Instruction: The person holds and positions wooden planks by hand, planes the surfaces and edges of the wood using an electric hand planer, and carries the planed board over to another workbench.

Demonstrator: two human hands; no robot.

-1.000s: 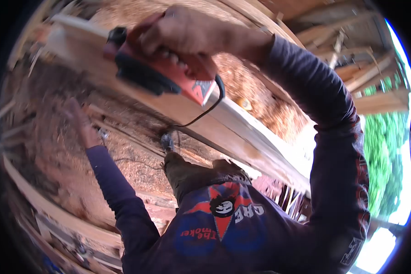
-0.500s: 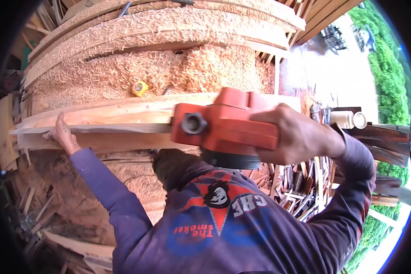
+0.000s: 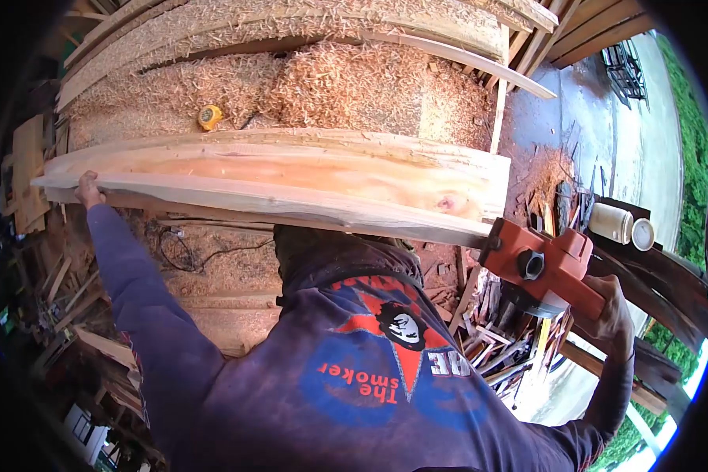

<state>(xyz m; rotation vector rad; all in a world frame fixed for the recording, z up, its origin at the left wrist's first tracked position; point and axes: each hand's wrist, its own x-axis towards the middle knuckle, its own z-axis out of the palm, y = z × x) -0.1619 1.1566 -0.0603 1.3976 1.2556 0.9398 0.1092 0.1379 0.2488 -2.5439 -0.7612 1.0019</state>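
Note:
A long pale wooden board [image 3: 283,203] stands on edge across the view, in front of my body. My left hand [image 3: 89,189] grips it near its left end, fingers bent over the upper edge. My right hand [image 3: 612,311] is closed round the rear handle of a red electric planer [image 3: 539,263]. The planer's front sits at the board's right end; whether its sole still touches the wood cannot be made out. Behind the board lies a wide, smooth wooden plank [image 3: 322,165] with a knot near its right end.
Wood shavings [image 3: 330,86] cover the bench behind, where a yellow tape measure [image 3: 210,117] lies. Curved planks [image 3: 212,35] are stacked farther back. Scrap sticks [image 3: 511,354] and white containers [image 3: 612,223] are at right. A dark cord [image 3: 185,252] lies below the board.
My right hand has carried the planer right, from about mid-board to its right end. The fingers of my left hand now bend over the edge. The camera view has shifted too.

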